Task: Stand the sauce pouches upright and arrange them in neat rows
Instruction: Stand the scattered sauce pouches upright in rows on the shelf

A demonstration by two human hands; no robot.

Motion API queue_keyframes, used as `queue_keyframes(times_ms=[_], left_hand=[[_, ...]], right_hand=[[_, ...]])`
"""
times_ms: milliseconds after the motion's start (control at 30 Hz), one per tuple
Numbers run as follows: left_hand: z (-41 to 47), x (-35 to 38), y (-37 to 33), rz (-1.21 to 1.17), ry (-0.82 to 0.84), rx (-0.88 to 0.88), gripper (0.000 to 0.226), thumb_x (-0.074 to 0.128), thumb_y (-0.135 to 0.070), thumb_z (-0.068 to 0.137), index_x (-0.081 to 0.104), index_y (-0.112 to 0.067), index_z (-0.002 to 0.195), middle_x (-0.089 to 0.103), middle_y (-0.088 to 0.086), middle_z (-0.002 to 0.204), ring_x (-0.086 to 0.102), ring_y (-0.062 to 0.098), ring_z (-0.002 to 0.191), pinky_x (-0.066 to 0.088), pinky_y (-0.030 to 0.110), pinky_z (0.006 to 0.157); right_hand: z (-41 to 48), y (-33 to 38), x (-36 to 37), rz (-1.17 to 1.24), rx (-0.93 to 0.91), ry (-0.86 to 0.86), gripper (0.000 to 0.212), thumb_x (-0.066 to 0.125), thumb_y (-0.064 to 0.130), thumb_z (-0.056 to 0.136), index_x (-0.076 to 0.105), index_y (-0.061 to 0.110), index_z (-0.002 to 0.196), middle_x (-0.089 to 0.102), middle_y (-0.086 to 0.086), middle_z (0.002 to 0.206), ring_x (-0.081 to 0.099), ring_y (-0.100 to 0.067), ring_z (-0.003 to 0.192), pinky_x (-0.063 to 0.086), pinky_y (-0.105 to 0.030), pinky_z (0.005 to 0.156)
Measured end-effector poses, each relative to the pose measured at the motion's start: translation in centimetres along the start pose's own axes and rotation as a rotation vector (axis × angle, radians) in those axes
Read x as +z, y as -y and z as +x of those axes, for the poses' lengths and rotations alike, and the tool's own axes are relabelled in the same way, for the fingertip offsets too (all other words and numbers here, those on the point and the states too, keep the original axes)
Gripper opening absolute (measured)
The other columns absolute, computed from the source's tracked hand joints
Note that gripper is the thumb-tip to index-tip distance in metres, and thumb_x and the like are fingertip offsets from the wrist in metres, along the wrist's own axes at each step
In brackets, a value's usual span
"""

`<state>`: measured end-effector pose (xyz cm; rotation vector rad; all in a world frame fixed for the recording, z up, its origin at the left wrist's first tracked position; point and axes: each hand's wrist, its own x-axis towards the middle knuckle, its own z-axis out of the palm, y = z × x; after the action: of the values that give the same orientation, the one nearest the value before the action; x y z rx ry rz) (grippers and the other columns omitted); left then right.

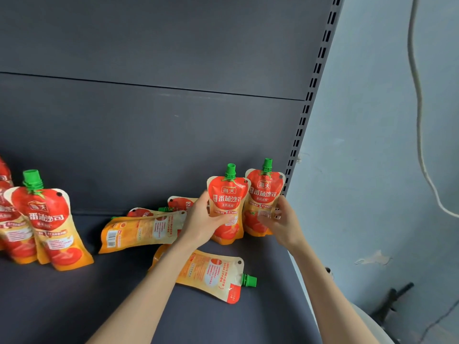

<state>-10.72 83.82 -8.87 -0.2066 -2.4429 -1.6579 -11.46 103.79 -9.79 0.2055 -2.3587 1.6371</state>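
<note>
Nearly in the back right corner of the shelf (74,306) two sauce pouches stand upright side by side, their red fronts to the camera and a green cap on top of each. The corner pouch (265,194) is the one closest to the right edge, and the second pouch (228,197) stands just at its left, touching it or a little in front of it. The left hand (201,219) grips the second pouch at its lower half, with the thumb across the front and the fingers behind its left side. The right hand (282,219) holds the corner pouch at its lower right side, fingers curled round the edge. Left of the left hand, near the middle of the shelf, a barcode pouch (141,229) lies with its back side up, and two more lying pouches (181,202) are partly hidden behind it, near the back edge. Under the left forearm a front pouch (213,274) lies flat, back side up, its cap pointing to the right edge. Near the left edge a group of standing pouches (49,219) leans a little. Behind everything rises the dark grey back panel (173,120), ended at the right by a slotted post (310,95). Beyond it is a pale wall (372,145) with a white cable (419,120) hanging down.
</note>
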Motion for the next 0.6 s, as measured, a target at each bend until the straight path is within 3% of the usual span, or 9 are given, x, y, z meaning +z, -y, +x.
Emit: queue_keyframes(times_ms=[133,367,500,600], left_hand=[[-0.1,0.3,-0.1,-0.011,-0.024,-0.007,0.059,0.077,-0.025,0.074,0.048,-0.019,0.124,0.061,0.001,0.122,0.059,0.018,0.111,0.052,0.045,0.09],[-0.5,1.2,-0.4,-0.028,-0.008,-0.022,0.056,0.074,-0.027,0.077,0.047,-0.019,0.125,0.06,-0.001,0.123,0.058,0.016,0.111,0.052,0.039,0.091],[-0.7,1.2,-0.5,-0.02,-0.014,-0.025,0.056,0.073,-0.028,0.077,0.046,-0.02,0.126,0.06,-0.001,0.124,0.058,0.016,0.112,0.052,0.042,0.092],[-0.9,1.2,-0.6,-0.025,-0.015,-0.015,0.054,0.073,-0.027,0.078,0.047,-0.019,0.125,0.06,-0.001,0.122,0.058,0.015,0.111,0.052,0.036,0.09]], right_hand=[[0.3,-0.4,0.0,-0.056,-0.021,-0.06,0.035,0.066,-0.005,0.079,0.048,0.002,0.109,0.058,0.002,0.097,0.058,-0.02,0.092,0.05,-0.032,0.077],[0.5,-0.7,-0.1,-0.086,-0.026,-0.049,0.034,0.066,-0.002,0.08,0.048,0.005,0.108,0.06,0.002,0.1,0.059,-0.021,0.095,0.049,-0.034,0.08],[0.3,-0.6,0.0,-0.106,-0.009,-0.046,0.034,0.066,0.001,0.082,0.047,0.003,0.111,0.058,0.0,0.103,0.057,-0.018,0.094,0.047,-0.028,0.078],[0.2,-0.5,-0.1,-0.114,0.004,-0.053,0.033,0.066,0.003,0.083,0.047,0.003,0.11,0.058,-0.001,0.104,0.057,-0.02,0.096,0.046,-0.029,0.077]])
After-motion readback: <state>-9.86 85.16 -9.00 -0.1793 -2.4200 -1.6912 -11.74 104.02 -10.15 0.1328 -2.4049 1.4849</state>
